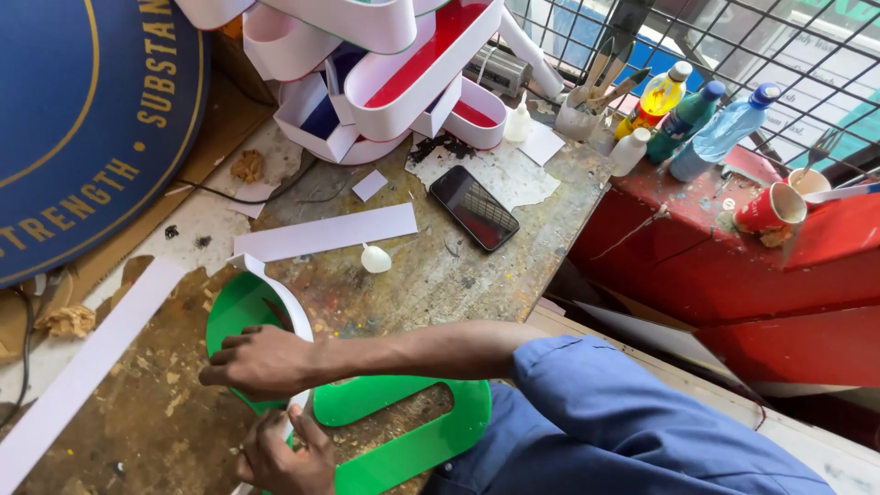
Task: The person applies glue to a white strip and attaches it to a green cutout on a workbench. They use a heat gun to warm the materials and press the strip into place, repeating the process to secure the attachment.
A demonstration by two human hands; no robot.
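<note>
Cluttered, glue-stained counter [440, 275] w/ phone [474, 207] & bottles behind. Green letter cutout [403, 431] lies flat near front edge. Right hand [261, 362] presses down, fingers curled, holding white edge strip [289, 312] upright vs the rim; left hand [280, 454] pinches strip lower, keeping the bend.

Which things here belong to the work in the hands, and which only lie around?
In hand: flat green plastic letter shape; bent white plastic strip; right hand; left hand.

Lying about: black phone; small white glue bottle; red paper cup; clear blue-capped bottle.
</note>
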